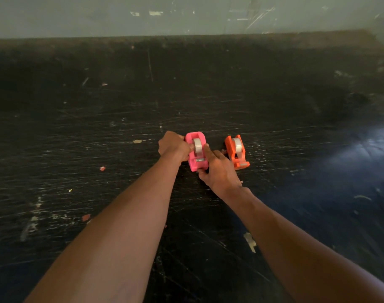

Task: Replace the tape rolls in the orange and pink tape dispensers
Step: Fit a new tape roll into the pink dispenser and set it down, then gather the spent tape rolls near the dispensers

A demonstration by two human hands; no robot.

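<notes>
Pink dispenser (pixel 194 165) on the table (pixel 121 193), orange dispenser (pixel 229 147) just right, untouched; our left hand (pixel 174 147) pinches the pink's roll (pixel 197 146); our right hand (pixel 219 169) clamps its near end; we judge: pin the base flat, draw the roll straight up, no twisting.

Two dispensers (pixel 199 164) (pixel 229 148), two tape rolls (pixel 197 145) (pixel 237 144), two hands (pixel 173 148) (pixel 220 172)

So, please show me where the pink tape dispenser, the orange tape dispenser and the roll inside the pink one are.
pink tape dispenser (pixel 198 165), head view, on its front base.
orange tape dispenser (pixel 229 147), head view, on its left side wall.
roll in the pink dispenser (pixel 197 146), head view, on its curved top.
</notes>
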